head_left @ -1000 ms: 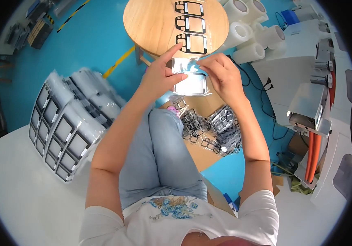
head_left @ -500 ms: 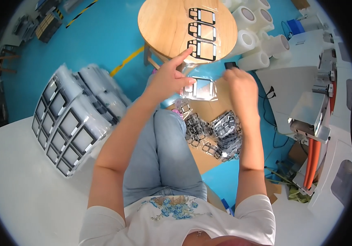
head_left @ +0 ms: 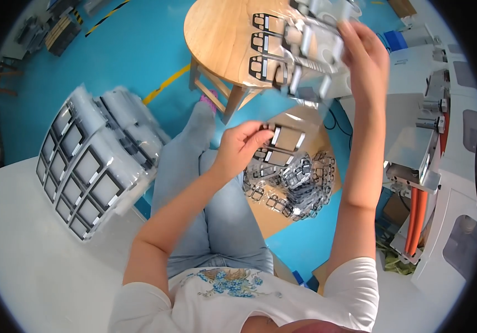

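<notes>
My left hand (head_left: 235, 151) pinches the near end of a clear film strip with black frame-shaped pieces (head_left: 288, 140) between thumb and fingers, above the floor in front of my knees. My right hand (head_left: 367, 62) is raised at the stool's right side, its fingers closed on the edge of a blurred clear film sheet with dark frames (head_left: 315, 53). Whether the two films are joined I cannot tell. Behind the raised sheet, a strip of black frames (head_left: 260, 41) lies on the round wooden stool (head_left: 213, 33), partly hidden.
A heap of film-wrapped black frames (head_left: 299, 186) lies on cardboard (head_left: 260, 213) on the floor. Stacked sheets with larger black frames (head_left: 86, 172) rest on the white table (head_left: 16, 222) at left. A white machine (head_left: 416, 127) stands at right.
My right hand has risen and moved right with a film sheet in its fingers. My left hand has come down toward my knees, still pinching film.
</notes>
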A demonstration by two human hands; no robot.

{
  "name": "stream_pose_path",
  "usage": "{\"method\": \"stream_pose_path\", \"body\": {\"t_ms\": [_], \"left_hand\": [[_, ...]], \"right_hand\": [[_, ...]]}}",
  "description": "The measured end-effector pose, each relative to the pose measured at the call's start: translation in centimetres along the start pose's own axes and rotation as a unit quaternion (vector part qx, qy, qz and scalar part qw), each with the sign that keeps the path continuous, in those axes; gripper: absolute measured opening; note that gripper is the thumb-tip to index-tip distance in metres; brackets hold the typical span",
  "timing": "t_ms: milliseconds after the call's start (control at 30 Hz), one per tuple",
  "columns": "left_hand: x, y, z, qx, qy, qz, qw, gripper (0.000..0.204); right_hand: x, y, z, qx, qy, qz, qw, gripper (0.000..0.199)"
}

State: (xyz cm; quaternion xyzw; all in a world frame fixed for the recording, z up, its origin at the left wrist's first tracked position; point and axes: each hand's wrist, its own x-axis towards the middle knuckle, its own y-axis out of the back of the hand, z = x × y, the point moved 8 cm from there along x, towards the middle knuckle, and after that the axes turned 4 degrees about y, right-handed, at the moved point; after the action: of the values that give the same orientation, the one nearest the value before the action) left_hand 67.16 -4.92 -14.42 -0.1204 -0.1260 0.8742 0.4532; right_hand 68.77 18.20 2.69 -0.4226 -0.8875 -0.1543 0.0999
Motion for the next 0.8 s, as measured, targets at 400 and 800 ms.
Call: {"method": "stream_pose_path", "body": {"t_ms": [400, 800], "left_hand": [[1.4, 1.2, 2.6, 0.047, 0.008, 0.076, 0.996, 0.07], [4.8, 2.8, 3.0, 0.136, 0.105, -0.07, 0.983, 0.081]], "right_hand": [[3.8, -3.7, 11.9, -0.181, -0.018, -0.087, 0.979, 0.041], [-10.0, -4.1, 2.9, -0.257, 0.236, -0.215, 0.912, 0.018]]}}
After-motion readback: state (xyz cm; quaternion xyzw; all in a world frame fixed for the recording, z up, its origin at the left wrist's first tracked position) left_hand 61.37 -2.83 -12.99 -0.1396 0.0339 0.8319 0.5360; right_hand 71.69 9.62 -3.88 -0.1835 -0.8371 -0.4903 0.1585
